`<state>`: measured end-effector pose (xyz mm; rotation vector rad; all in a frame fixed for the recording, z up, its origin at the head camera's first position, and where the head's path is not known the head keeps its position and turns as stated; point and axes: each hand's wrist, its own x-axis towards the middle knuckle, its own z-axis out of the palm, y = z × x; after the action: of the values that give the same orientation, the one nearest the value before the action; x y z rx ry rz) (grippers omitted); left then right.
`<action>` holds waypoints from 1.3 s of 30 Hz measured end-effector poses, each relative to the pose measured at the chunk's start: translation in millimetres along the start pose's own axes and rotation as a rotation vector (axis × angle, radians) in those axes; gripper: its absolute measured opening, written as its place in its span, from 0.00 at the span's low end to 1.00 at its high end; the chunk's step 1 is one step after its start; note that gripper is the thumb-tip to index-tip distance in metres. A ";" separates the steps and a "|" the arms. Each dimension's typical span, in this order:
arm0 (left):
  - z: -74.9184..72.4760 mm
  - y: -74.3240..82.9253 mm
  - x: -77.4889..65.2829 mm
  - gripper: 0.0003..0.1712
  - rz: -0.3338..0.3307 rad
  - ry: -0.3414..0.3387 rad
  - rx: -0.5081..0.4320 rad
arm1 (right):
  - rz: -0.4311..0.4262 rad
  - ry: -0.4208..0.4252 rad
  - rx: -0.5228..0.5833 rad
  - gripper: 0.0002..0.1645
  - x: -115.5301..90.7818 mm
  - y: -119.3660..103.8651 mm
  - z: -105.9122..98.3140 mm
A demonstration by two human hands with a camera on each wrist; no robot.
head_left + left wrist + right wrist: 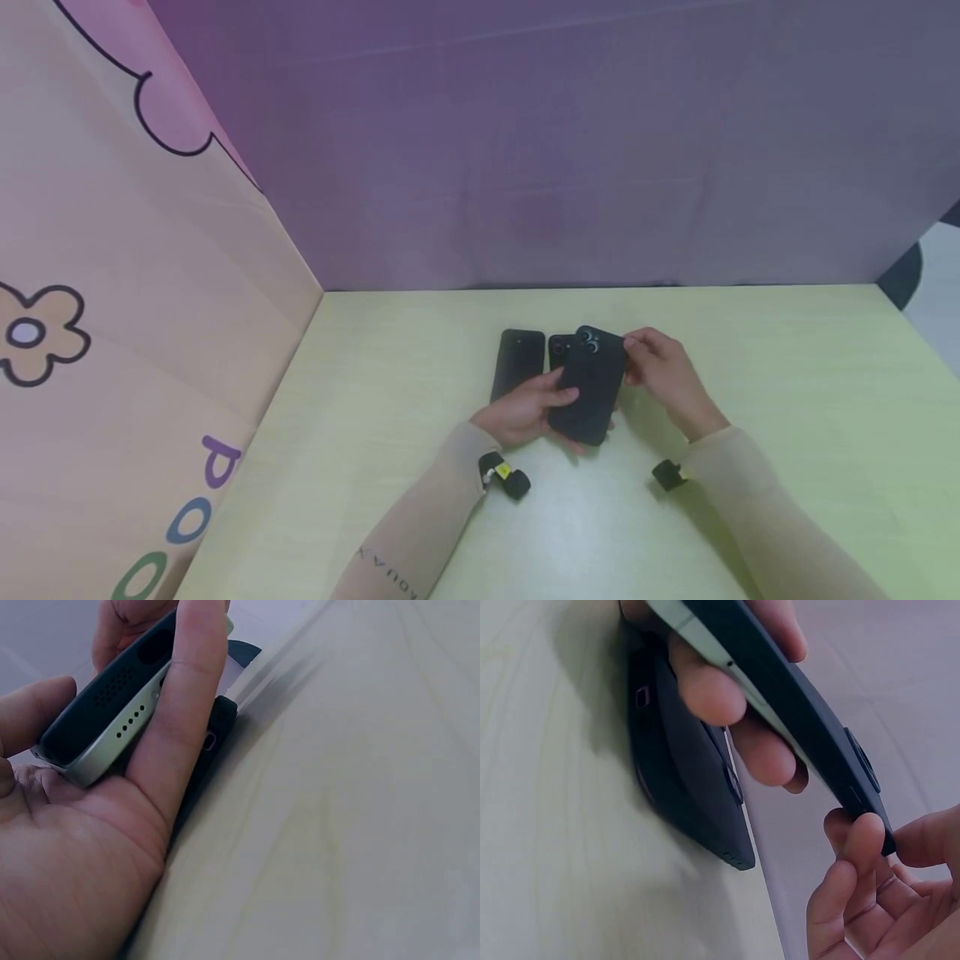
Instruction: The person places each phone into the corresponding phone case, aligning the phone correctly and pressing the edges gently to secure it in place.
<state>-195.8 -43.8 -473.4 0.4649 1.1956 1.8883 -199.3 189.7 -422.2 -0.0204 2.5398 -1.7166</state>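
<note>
A phone with a pale metal edge sits partly inside a black phone case. At the bottom end, case and phone edge stand apart in the left wrist view. My left hand holds both from below, thumb on the case's back and fingers around the far side. My right hand pinches the case's upper right corner, near the camera ring, between thumb and fingers. Just behind lies a second black phone-shaped piece with a camera ring, partly covered; whether it contains a phone I cannot tell.
To the left lies another flat black phone-shaped piece on the pale wooden table. A purple backdrop rises behind the table, and a printed panel stands along its left side.
</note>
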 end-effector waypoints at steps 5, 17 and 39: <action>-0.5 -1.2 0.8 0.29 -0.005 0.003 -0.007 | 0.028 -0.003 0.041 0.20 0.3 1.2 0.0; -0.7 -1.1 2.5 0.29 -0.017 0.004 0.018 | 0.044 -0.080 0.038 0.29 -0.9 0.3 0.9; 1.3 0.1 0.0 0.29 -0.100 -0.057 0.097 | 0.057 -0.097 -0.031 0.37 -1.0 1.9 7.0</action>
<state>-195.0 -43.1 -472.6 0.4982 1.2534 1.7272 -197.8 184.0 -426.5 -0.0320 2.4723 -1.6154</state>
